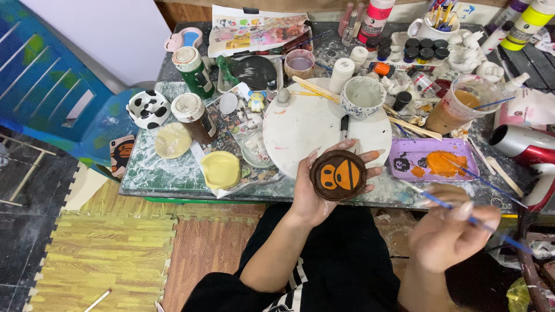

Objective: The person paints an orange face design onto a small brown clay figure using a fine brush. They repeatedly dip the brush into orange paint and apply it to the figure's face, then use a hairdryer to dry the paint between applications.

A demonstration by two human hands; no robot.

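The left hand (315,193) holds a small round brown disc (338,174) face up over the near edge of the bench (150,167), fingers curled round its rim so the grip is clamped on it. The disc sits at about 6 o'clock from the big white round board (306,127). Its face shows a cartoon monkey-like head: the face patches are filled in orange and the outline is dark, so the main colouring looks largely done. Whether fine lines or a coat on the rim are left cannot be judged from here.

The right hand (451,231) is at about 4 o'clock from the disc, well apart from it, fingers pinched together on a thin blue paintbrush (462,215). The brush points toward 10 o'clock, its tip near the purple tray (404,151), which holds a spread of orange paint (444,163) and a small dark sketch in one corner. The hand is blurred, so exactly how the fingers sit on the brush is hard to make out.

At 12 o'clock on the board stands a white cup (362,96). A plastic cup of brown water (457,107) lies at 2 o'clock, and a yellow lid (221,169) at 9 o'clock. A red and silver hair dryer (529,151) is cut off by the right edge. The far bottles and jars are too crowded to tell apart.
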